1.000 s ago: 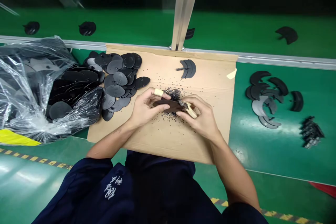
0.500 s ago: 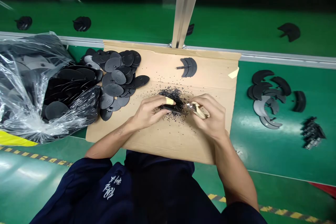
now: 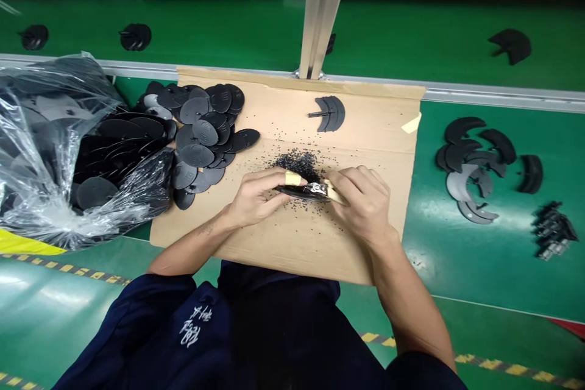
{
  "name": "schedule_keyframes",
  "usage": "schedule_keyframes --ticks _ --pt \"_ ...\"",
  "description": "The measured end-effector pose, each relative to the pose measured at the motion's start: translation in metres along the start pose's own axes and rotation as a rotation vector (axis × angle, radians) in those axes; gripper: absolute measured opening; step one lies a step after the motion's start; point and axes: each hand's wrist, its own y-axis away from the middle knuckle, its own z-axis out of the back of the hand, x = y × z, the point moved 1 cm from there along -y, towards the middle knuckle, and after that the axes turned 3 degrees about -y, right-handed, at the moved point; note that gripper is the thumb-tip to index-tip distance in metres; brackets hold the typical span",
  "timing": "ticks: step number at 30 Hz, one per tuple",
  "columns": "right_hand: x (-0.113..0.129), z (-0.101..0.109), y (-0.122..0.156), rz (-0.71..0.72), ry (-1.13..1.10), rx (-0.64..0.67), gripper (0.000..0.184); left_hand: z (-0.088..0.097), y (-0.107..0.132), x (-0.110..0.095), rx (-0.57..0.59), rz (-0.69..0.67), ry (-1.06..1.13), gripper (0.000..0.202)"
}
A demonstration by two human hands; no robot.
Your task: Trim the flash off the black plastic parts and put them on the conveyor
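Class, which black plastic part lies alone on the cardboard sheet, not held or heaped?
The crescent-shaped black plastic part near the far edge of the cardboard sheet. It lies apart, while the oval black discs are heaped at the left.

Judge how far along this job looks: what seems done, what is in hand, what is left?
Done: black crescents lie on the green bench, and a stack sits on the cardboard, among black crumbs. In hand: the left hand holds a dark piece against small cutters in the right hand. Remaining: round black discs, piled on the cardboard and filling a clear plastic bag.
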Motion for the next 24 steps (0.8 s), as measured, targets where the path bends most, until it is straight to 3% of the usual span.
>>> schedule_keyframes --ticks 7,13,19,21,24 --pt "0.008 0.001 -0.003 0.081 0.169 -0.087 0.014 -0.003 0.003 0.000 -0.023 0.013 0.032 0.018" --pt "0.003 0.000 0.001 -0.018 0.081 -0.058 0.016 0.000 -0.001 -0.006 -0.050 -0.058 -0.003 0.019" --pt "0.000 -0.003 -0.004 -0.009 0.129 0.004 0.014 0.007 -0.004 -0.003 0.069 -0.115 -0.229 0.023" --pt "-0.003 -0.001 -0.004 -0.031 0.075 -0.010 0.015 0.009 -0.006 -0.002 0.074 -0.113 -0.267 0.024" --pt "-0.005 0.002 -0.006 -0.087 -0.206 -0.029 0.017 0.010 -0.007 -0.003 0.071 -0.082 -0.274 0.027"
